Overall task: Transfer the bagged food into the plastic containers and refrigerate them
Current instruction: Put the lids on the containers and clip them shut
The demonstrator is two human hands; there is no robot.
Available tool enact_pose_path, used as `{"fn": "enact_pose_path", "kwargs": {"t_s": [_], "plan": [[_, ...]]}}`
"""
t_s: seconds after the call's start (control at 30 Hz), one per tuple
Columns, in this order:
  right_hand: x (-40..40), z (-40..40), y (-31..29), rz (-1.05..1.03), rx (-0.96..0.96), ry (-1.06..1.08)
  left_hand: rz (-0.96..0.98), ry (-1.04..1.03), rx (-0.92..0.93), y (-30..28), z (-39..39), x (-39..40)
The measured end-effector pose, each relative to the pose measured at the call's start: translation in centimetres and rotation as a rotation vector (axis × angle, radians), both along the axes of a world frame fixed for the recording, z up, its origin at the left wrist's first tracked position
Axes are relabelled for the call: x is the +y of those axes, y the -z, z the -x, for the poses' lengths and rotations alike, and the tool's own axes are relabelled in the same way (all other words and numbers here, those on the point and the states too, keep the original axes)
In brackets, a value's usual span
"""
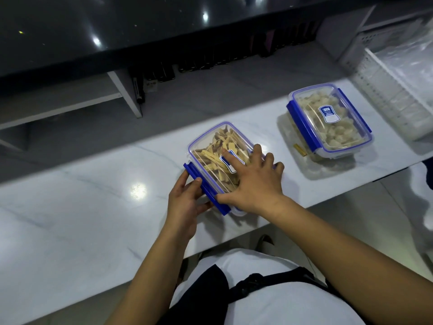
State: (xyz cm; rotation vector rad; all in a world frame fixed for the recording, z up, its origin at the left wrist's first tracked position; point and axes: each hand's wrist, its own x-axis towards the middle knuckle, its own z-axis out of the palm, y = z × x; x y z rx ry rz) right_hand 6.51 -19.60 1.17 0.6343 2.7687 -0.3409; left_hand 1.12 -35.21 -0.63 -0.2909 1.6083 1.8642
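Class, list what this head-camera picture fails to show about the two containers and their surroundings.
- Near container: right-side clip hidden under the right hand.
- Lid label on the far container: print too small.
- White basket: cut by the right edge; contents blurred.
- Left hand: fingertips hidden behind the blue clip.

Single head-worn wide-angle view, steeply downward, close over the white counter (82,207).

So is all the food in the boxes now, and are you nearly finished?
Both boxes are filled. The far container, full of pale lumps, looks lidded with its blue clips down. The near container of yellowish strips has its lid on; the right hand presses it flat while the left hand works the blue side clip. Both still sit on the white counter, so putting them in the fridge is left.
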Motion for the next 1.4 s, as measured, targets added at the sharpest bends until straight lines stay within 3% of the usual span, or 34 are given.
{"fn": "enact_pose_path", "kwargs": {"t_s": [0.3, 0.5, 0.6, 0.97, 1.13, 1.27, 1.33, 1.4], "plan": [[1.5, -2.7, -2.9, 0.167, 0.082, 0.145, -0.001, 0.014, -0.032, 0.2, 1.3, -0.1], [6.3, -8.4, -2.0, 0.435, 0.123, 0.511, -0.011, 0.021, -0.047, 0.5, 1.4, 0.5], [9.1, -10.2, -1.2, 0.429, 0.141, 0.623, -0.010, 0.019, -0.061, 0.3, 1.4, 1.1], [14.3, -10.7, 1.5, 0.367, 0.270, 0.689, 0.094, 0.005, -0.056, -0.1, 2.8, 2.2], [14.4, -12.2, 3.4, 0.153, 0.194, 0.578, 0.208, 0.001, 0.027, -0.8, 6.4, 1.1], [14.0, -13.8, 4.6, 0.100, 0.210, 0.561, 0.327, 0.098, 0.113, -2.3, 7.7, 0.8], [13.8, -15.0, 5.1, 0.097, 0.227, 0.568, 0.478, 0.107, 0.267, -2.9, 7.1, 1.8], [13.4, -16.4, 5.7, 0.082, 0.224, 0.589, 0.638, 0.175, 0.576, -3.9, 5.4, 3.6]]}}
